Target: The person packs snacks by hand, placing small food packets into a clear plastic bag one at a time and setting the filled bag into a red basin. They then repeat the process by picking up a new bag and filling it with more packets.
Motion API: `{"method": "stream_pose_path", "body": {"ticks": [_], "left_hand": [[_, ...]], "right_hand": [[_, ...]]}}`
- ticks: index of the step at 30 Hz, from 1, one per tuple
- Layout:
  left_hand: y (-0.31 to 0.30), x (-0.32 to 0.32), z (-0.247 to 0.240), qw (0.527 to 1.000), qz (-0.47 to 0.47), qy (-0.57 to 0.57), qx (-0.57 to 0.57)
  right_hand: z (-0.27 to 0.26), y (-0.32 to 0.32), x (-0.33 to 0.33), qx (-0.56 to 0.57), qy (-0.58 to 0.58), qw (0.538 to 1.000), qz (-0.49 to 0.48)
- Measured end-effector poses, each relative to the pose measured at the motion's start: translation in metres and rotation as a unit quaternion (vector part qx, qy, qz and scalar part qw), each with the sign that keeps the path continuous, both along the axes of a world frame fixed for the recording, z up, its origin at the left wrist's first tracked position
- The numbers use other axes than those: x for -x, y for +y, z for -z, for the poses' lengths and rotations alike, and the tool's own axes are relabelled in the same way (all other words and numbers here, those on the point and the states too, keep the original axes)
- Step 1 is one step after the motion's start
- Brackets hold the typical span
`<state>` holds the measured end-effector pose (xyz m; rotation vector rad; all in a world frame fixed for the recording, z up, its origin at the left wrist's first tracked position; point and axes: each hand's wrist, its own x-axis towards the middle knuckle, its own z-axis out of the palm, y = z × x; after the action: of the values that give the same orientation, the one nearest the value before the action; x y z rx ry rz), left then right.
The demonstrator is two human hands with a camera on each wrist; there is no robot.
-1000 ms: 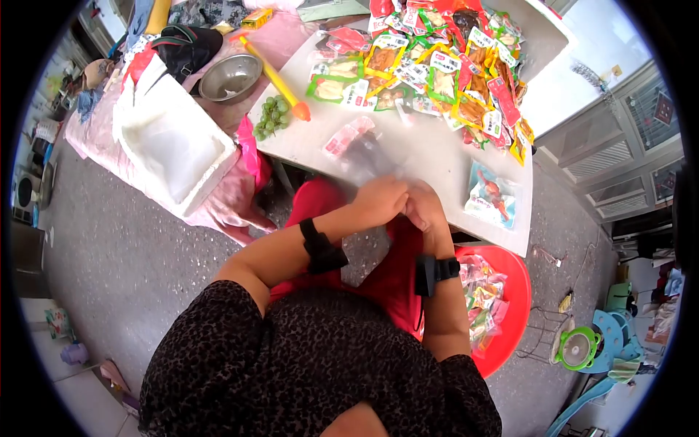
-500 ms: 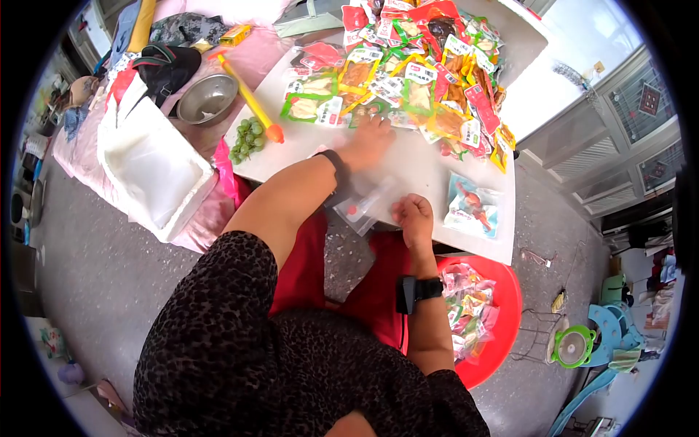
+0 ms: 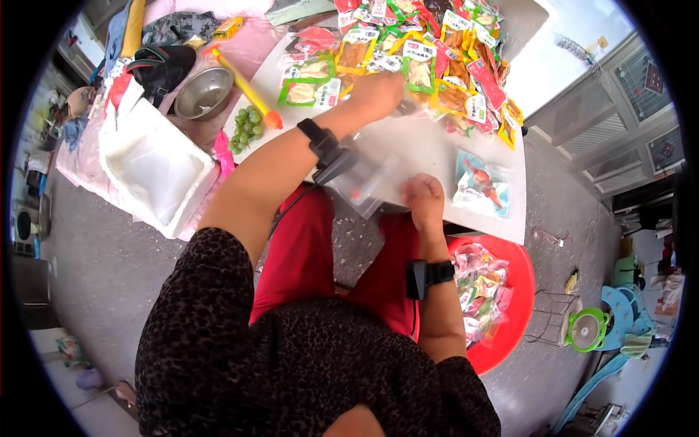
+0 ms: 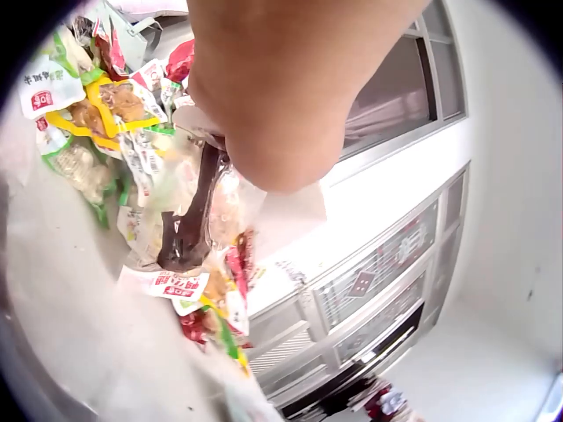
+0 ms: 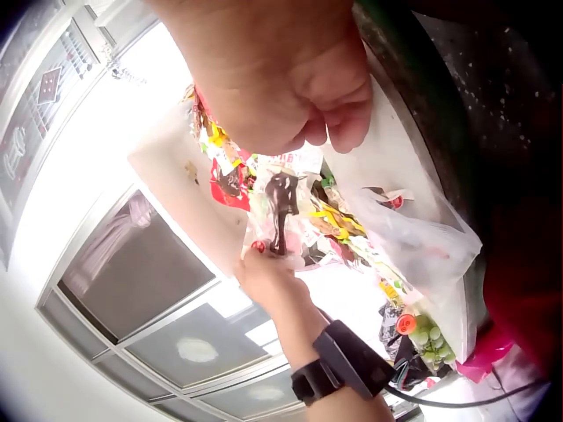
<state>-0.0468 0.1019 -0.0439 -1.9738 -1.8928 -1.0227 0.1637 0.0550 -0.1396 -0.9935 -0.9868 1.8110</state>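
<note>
My left hand [image 3: 375, 96] reaches over the table and pinches one end of a clear packet [image 4: 186, 224] holding a dark brown strip, with a white, red-printed label at its far end. In the right wrist view, the left hand [image 5: 273, 283] grips that packet from below. Close to the table's front edge hovers my right hand [image 3: 424, 200], its fingers loosely curled with nothing seen in them. Between the hands and my lap, a clear plastic bag [image 3: 362, 191] with a reddish spot hangs partly over the table edge.
A pile of colourful food packets [image 3: 455, 91] covers the back of the table. Green grapes [image 3: 246, 131] and a yellow stick [image 3: 247, 91] lie left; a blue-white packet [image 3: 480, 183] lies right. A red tub [image 3: 518, 291] of packets stands below. A white foam box [image 3: 156, 160] sits left.
My hands, together at the table edge earlier, have parted. The left reached to the pile and has lifted the packet with the dark strip; the clear bag stays at the edge.
</note>
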Motion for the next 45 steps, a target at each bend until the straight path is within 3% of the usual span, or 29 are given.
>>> {"method": "stream_pose_path", "body": {"ticks": [3,8,11,13,16,17,20,21,24,25,26,28,29,32,34,38,41,45], "left_hand": [[-0.026,-0.004,-0.016,0.990,-0.002,-0.142,0.006],[-0.065,-0.008,-0.007,0.922,0.033,-0.376,0.086],[-0.082,-0.014,0.002,0.824,0.110,-0.541,0.127],[-0.096,-0.021,0.002,0.732,0.163,-0.647,0.138],[-0.105,-0.028,0.010,0.701,0.141,-0.675,0.181],[-0.106,-0.029,0.015,0.760,0.141,-0.609,0.179],[-0.114,-0.035,0.020,0.712,0.148,-0.645,0.233],[-0.115,-0.039,0.023,0.689,0.162,-0.678,0.200],[-0.121,-0.048,0.030,0.804,0.065,-0.568,0.165],[-0.128,-0.050,0.030,0.871,0.059,-0.441,0.206],[-0.132,-0.052,0.038,0.933,0.073,-0.317,0.152],[-0.137,-0.058,0.062,0.993,0.096,-0.051,0.036],[-0.144,-0.063,0.059,0.983,0.104,-0.084,0.126],[-0.153,-0.070,0.065,0.989,0.062,0.021,0.130],[-0.155,-0.072,0.069,0.993,0.045,0.031,0.109],[-0.149,-0.068,0.074,0.983,0.031,0.003,0.178],[-0.149,-0.067,0.080,0.999,0.037,0.032,0.012],[-0.149,-0.066,0.074,0.997,0.047,0.009,0.066]], "right_hand": [[-0.008,0.000,-0.007,-0.018,0.007,1.000,0.010],[-0.038,0.001,-0.017,-0.060,0.020,0.996,0.055],[-0.043,0.004,-0.025,-0.071,0.008,0.996,0.049],[-0.040,0.008,-0.033,-0.057,0.058,0.997,-0.013],[-0.046,-0.002,-0.045,0.013,0.163,0.979,-0.119],[-0.046,-0.006,-0.047,0.034,0.197,0.971,-0.134],[-0.045,-0.014,-0.051,0.050,0.242,0.959,-0.139],[-0.044,-0.014,-0.054,0.052,0.250,0.958,-0.133],[-0.037,-0.019,-0.073,0.057,0.268,0.956,-0.107],[-0.035,-0.021,-0.081,0.049,0.263,0.959,-0.098],[-0.033,-0.024,-0.088,0.042,0.257,0.961,-0.090],[-0.029,-0.031,-0.100,0.034,0.220,0.974,-0.038],[-0.027,-0.035,-0.105,0.039,0.203,0.978,-0.004],[-0.020,-0.044,-0.122,0.065,0.154,0.984,0.062],[-0.024,-0.052,-0.125,0.072,0.139,0.984,0.084],[-0.017,-0.056,-0.119,0.079,0.159,0.983,0.044],[-0.020,-0.057,-0.104,0.076,0.191,0.979,0.019],[-0.015,-0.052,-0.095,0.058,0.205,0.976,-0.032]]}}
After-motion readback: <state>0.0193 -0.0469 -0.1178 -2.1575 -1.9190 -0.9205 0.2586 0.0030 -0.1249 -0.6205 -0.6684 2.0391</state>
